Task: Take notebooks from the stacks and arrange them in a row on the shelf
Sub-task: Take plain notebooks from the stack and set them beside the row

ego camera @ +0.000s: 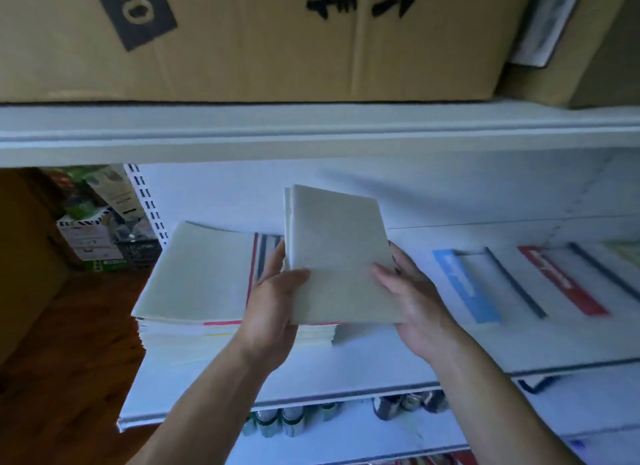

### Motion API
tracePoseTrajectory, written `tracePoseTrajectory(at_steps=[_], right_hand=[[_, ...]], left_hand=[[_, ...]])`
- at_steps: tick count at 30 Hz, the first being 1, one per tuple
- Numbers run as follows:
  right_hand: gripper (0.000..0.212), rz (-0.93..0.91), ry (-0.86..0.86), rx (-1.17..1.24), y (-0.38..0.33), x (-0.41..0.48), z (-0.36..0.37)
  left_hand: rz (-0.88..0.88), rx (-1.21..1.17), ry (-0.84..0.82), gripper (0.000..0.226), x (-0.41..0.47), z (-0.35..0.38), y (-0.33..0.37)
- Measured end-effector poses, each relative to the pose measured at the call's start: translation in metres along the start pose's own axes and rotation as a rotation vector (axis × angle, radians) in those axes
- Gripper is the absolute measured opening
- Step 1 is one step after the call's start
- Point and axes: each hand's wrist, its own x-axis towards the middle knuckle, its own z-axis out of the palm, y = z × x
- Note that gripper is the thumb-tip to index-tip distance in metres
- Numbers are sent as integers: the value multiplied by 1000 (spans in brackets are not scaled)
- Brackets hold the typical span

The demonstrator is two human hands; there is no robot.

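**Both hands hold pale notebooks above the shelf**

Held notebooks (341,256): pale grey-green covers, tilted up off the shelf (381,364), dead centre of view. Two edges show at the top left corner, so there is more than one.

Left hand (273,302): grasps their lower left edge, thumb across the front cover, fingers behind.

Right hand (412,298): grasps the right edge, thumb on the cover, fingers behind.

Tall stack (197,274): at 9 o'clock of the held notebooks, pale cover on top.

Second stack (315,334): just beside it, partly hidden under the hands, pink edge showing.

Blue-labelled notebook (464,284): at 3 o'clock, lying flat.

Red-labelled notebook (562,279): farther out the same way, apart from the blue one.

Cardboard box (242,49): at 12 o'clock, on the upper shelf board.
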Motion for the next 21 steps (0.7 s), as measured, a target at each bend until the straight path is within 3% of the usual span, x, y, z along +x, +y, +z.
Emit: tracePoseTrajectory(at_steps=[6,15,21], right_hand=[[44,-74,199,-77,-29,-57,-138],[26,-53,534,-84,-72,-187,-366],[20,-63,732,-129,-91,-246,-473]], left_hand=[[-179,34,-89,28,-12,131,-65],[-196,94,-209,31,-72,366,-181],[-286,134,-355,33,-96,483,-234]])
